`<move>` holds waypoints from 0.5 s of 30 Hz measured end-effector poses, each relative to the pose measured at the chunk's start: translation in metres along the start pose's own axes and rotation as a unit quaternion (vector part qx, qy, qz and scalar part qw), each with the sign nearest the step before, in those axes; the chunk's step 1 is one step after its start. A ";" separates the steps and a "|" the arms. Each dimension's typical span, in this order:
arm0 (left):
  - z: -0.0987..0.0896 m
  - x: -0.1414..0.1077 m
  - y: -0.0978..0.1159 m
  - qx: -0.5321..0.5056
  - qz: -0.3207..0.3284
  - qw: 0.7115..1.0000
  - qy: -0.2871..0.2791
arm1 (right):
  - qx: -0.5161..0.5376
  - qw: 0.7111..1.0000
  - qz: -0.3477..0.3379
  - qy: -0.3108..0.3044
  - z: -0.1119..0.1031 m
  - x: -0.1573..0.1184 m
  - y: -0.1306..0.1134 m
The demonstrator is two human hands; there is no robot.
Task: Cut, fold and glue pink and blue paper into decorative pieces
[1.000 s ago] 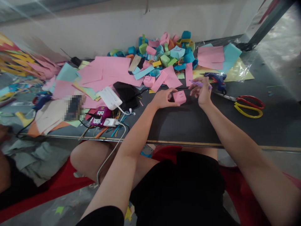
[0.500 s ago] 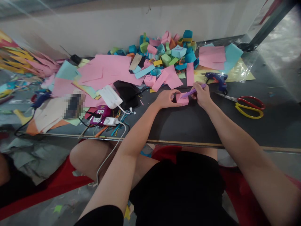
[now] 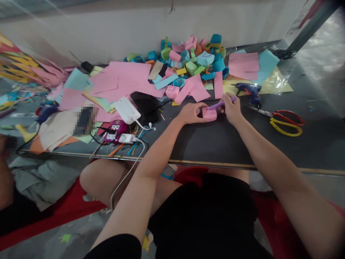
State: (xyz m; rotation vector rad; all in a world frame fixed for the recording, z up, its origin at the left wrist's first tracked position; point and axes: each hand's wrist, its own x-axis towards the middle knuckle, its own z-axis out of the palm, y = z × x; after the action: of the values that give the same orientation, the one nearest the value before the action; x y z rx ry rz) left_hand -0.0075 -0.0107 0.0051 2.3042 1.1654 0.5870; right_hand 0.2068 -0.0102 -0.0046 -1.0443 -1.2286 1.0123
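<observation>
A small folded pink paper box (image 3: 210,114) is gripped by my left hand (image 3: 192,114), the thumb on its near side and the fingers behind. My right hand (image 3: 231,108) is closed round a purple pen (image 3: 217,105), its tip against the far left part of the box. Just beyond my hands lie pink paper strips (image 3: 218,85) and a heap of small folded paper pieces (image 3: 188,64) in pink, blue, green and yellow. What is inside the box is too small to make out.
Red-and-yellow-handled scissors (image 3: 286,122) and a blue glue gun (image 3: 249,91) lie to the right. Leftward are a purple power strip (image 3: 116,131), a white charger (image 3: 126,110), cables, a blurred phone (image 3: 84,121) and pink sheets (image 3: 126,77). A co-worker's arm (image 3: 5,176) shows at the far left.
The pen's tip has shifted left and slightly up, from the box's middle to its far left part. My left hand stays around the box. More of the co-worker's arm shows.
</observation>
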 end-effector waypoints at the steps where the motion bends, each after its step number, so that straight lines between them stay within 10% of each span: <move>1: 0.000 0.000 0.000 0.000 0.000 1.000 -0.001 | -0.004 1.000 0.000 -0.001 0.000 0.000 0.000; 15: -0.001 -0.001 0.002 0.014 -0.003 1.000 -0.007 | -0.044 0.999 0.005 0.001 0.000 -0.002 -0.002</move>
State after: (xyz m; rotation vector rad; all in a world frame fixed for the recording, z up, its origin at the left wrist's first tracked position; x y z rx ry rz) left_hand -0.0072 -0.0122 0.0075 2.3227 1.1813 0.5556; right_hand 0.2067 -0.0121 -0.0032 -1.1207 -1.2759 0.9724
